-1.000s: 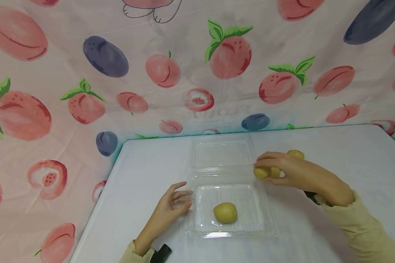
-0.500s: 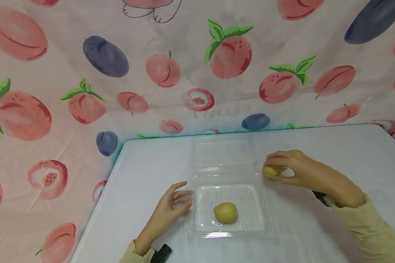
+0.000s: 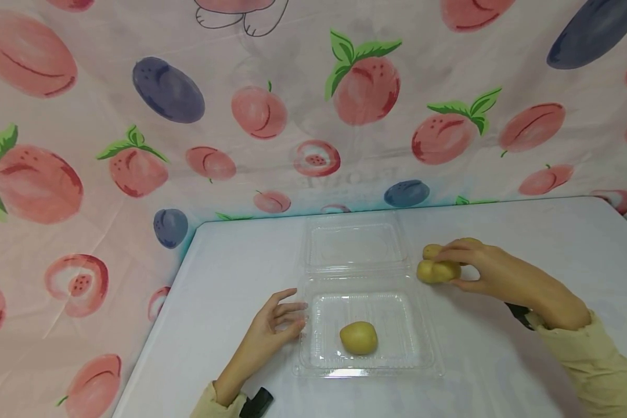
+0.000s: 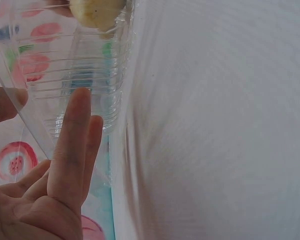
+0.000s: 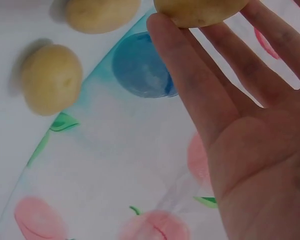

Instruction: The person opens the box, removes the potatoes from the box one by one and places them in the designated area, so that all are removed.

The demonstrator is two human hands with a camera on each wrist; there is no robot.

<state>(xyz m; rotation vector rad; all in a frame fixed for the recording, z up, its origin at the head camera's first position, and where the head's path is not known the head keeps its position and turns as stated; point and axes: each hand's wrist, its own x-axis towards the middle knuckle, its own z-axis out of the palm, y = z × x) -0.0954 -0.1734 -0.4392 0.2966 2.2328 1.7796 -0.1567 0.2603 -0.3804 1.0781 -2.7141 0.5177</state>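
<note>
In the head view my right hand (image 3: 493,270) has its fingers over and its thumb below a yellow potato (image 3: 447,271), pinching it. Another potato (image 3: 426,271) lies against it on the left. Behind is a potato (image 3: 431,251), and one more (image 3: 471,240) shows partly above the hand. The right wrist view shows a potato (image 5: 200,12) at the fingertips. My left hand (image 3: 269,325) lies loosely by the left rim of a clear plastic clamshell box (image 3: 313,360), which stands open. One potato (image 3: 359,338) sits inside the box.
The box's lid (image 3: 355,247) lies folded back toward the wall. A white cloth (image 3: 501,371) covers the table. Behind the table hangs a fruit-printed curtain (image 3: 292,116). The table's left edge (image 3: 159,322) runs beside the left hand.
My right hand has moved right, away from the box, first with a potato at its fingertips. That potato now appears left of the fingers, beside another. The left hand stays put.
</note>
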